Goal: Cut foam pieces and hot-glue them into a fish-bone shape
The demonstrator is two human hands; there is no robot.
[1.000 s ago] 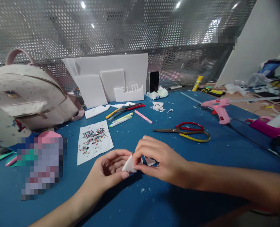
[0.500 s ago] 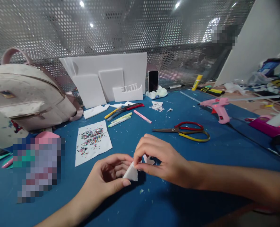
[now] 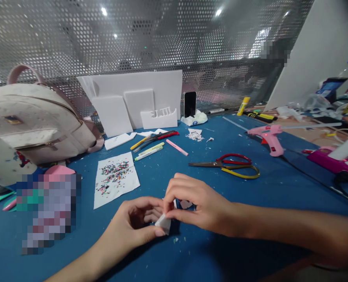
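Between my hands, low over the blue table, is a small white piece of foam board [image 3: 163,224] with a rough edge. My left hand [image 3: 135,221] holds it from the left, thumb along its lower edge and fingers curled behind. The thumb and fingertips of my right hand [image 3: 195,199] pinch its upper part and hide some of it. Under my right hand a small pale pinkish scrap [image 3: 186,204] partly shows. Beyond that hand lie scissors [image 3: 223,164] with red and yellow handles, blades pointing left.
Near my left hand lies a white sheet [image 3: 116,180] bearing colourful specks. Behind are highlighters [image 3: 150,151], a pink pen [image 3: 177,147], foam boards [image 3: 112,116] and a phone [image 3: 190,103]. A pink glue gun [image 3: 269,137] stands right, its cable trailing; a backpack [image 3: 41,121] sits left.
The view has shifted slightly. My right hand's fingers have moved a little down and left over the foam piece, covering more of it. Both hands keep hold of it.
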